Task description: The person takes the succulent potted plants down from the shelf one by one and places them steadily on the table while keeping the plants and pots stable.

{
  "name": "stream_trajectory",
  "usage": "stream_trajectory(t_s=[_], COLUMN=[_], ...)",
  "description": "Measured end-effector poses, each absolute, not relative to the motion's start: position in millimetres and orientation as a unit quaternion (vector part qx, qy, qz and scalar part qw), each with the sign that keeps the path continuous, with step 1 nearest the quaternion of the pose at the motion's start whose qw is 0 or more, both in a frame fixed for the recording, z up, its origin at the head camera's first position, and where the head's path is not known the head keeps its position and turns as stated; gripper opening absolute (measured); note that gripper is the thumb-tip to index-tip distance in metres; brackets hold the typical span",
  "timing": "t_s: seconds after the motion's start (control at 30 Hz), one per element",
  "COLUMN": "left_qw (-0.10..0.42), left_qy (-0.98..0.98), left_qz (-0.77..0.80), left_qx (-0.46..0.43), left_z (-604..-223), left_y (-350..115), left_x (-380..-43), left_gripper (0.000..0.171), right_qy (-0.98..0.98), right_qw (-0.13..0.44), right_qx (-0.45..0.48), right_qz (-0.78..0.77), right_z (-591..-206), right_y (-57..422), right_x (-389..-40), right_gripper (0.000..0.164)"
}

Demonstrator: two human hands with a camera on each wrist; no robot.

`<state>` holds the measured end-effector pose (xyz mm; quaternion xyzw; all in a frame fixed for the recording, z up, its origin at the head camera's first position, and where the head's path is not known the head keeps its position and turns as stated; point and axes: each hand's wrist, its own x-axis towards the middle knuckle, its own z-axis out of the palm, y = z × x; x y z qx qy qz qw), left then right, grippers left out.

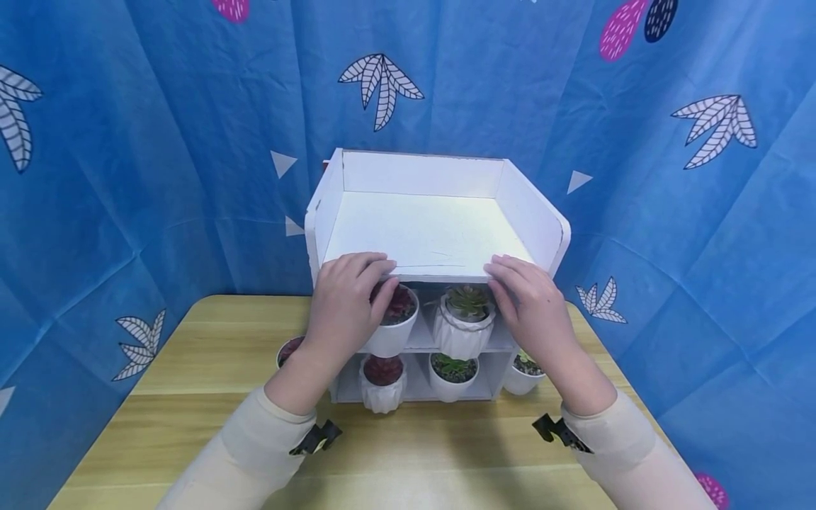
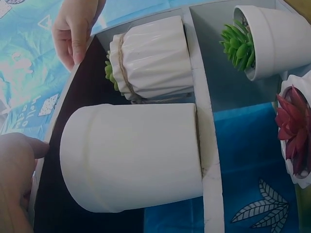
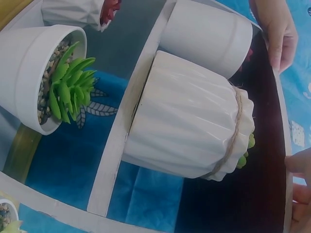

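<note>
A white wooden tabletop shelf (image 1: pixel 421 230) stands with its top tier bare. My left hand (image 1: pixel 344 304) grips the front edge of the top board near its left end, fingers above and thumb at the edge. Near the right end, my right hand (image 1: pixel 538 304) holds the same edge in a like way. Below the board, a smooth white pot (image 2: pixel 136 155) with a dark red plant and a ridged white pot (image 3: pixel 189 119) tied with twine sit on the middle tier. Lower down are a ridged pot with a red succulent (image 2: pixel 295 119) and a smooth pot with a green succulent (image 3: pixel 70 90).
On the wooden table (image 1: pixel 191 375), a potted plant (image 1: pixel 524 379) stands right of the shelf. Another pot (image 1: pixel 288 348) is on the left, partly behind my left wrist. A blue patterned cloth (image 1: pixel 210 142) hangs behind and at both sides.
</note>
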<state>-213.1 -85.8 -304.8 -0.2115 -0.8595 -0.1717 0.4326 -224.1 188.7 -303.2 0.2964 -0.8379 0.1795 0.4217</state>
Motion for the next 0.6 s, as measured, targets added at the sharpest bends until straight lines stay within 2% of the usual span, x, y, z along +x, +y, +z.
stream_trajectory(t_s=[0.6], left_qw=[0.431], left_qy=[-0.86], left_qz=[-0.174], left_qx=[-0.21], left_z=[-304.7], left_y=[-86.4], left_x=[-213.0], left_gripper=[0.029], right_qy=[-0.836], right_qw=[0.422], right_qx=[0.29], right_qz=[0.198], right_z=[-302.6], right_y=[190.0], right_x=[-215.7], right_gripper=[0.026])
